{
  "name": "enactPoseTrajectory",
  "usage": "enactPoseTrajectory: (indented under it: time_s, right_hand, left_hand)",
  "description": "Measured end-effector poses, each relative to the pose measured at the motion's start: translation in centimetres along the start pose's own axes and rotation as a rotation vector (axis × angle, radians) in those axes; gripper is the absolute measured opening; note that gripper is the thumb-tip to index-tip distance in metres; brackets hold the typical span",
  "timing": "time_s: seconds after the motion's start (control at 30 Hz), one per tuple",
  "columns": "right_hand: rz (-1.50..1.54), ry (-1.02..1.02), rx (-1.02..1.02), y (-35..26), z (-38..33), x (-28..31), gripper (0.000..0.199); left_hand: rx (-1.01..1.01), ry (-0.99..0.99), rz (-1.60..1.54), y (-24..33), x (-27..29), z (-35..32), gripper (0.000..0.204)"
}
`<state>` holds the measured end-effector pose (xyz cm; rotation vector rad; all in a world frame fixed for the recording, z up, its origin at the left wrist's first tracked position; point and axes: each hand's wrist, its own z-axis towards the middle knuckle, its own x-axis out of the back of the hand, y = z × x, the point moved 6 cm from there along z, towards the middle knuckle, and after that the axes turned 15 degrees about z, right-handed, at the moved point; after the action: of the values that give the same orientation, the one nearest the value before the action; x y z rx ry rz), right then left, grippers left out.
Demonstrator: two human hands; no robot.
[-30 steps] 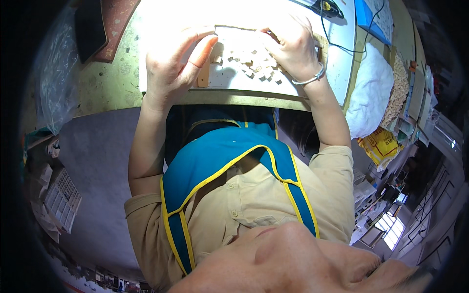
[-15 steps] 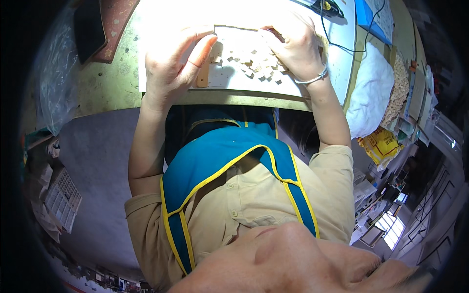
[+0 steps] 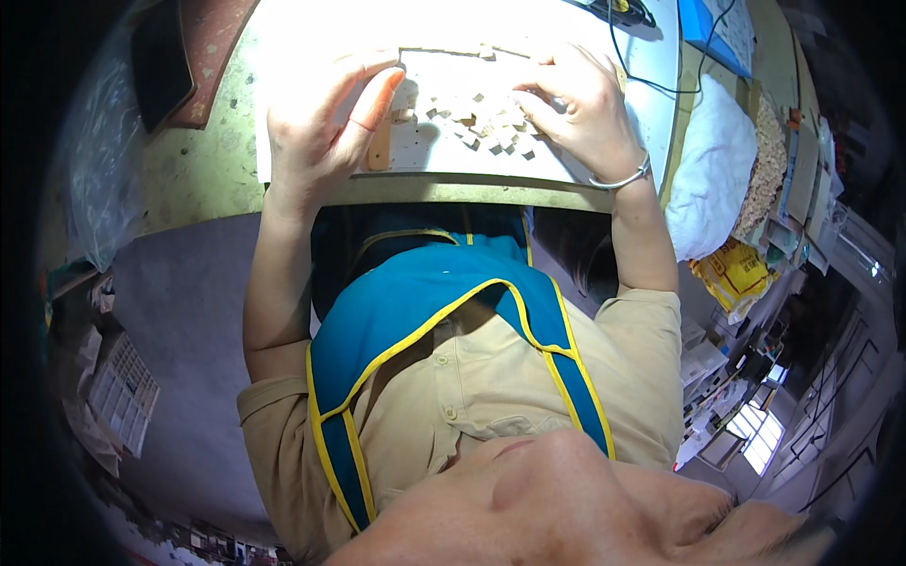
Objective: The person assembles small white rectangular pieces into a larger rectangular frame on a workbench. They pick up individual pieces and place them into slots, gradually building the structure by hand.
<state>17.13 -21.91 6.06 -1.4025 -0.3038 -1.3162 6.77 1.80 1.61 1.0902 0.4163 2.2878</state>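
Observation:
My left hand is closed at the left end of a thin dark-edged strip, its thumb and forefinger pinching there. One small pale block sits against that strip, apart from the others. To its right is my right hand, thumb and fingers apart and curved, with nothing visible between them. Near its thumb lies a loose heap of small pale wooden cubes on a white board. Close beside my left thumb rests a short flat wooden piece. Strong glare washes out the board's far part.
A dark tool with a black cable lies at the far right, beside a blue box. A white cloth bundle hangs over the right edge. Clear plastic and a red-brown panel are on the left.
My right hand has moved right, off the strip, and its fingers have parted. The small block on the strip now shows. My left hand and the strip have shifted slightly left.

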Motion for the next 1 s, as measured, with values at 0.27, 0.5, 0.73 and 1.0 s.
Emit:
enactPoseTrajectory:
  time_s: [0.27, 0.5, 0.73, 1.0]
  right_hand:
    - [-0.058, 0.037, 0.028, 0.3, 0.7, -0.2, 0.012]
    - [-0.060, 0.010, -0.011, 0.7, 0.2, 0.0, 0.012]
    - [-0.072, 0.024, 0.019, 0.2, 0.6, 0.2, 0.013]
    - [-0.133, 0.031, 0.002, 0.1, 0.9, -0.3, 0.015]
  left_hand:
    - [0.035, -0.004, 0.014, 0.1, 0.0, -0.2, 0.029]
    - [0.052, -0.026, 0.001, 0.1, -0.1, -0.1, 0.029]
    - [0.044, -0.035, -0.006, 0.2, -0.1, 0.1, 0.029]
    - [0.050, -0.018, 0.000, 0.0, -0.2, -0.2, 0.031]
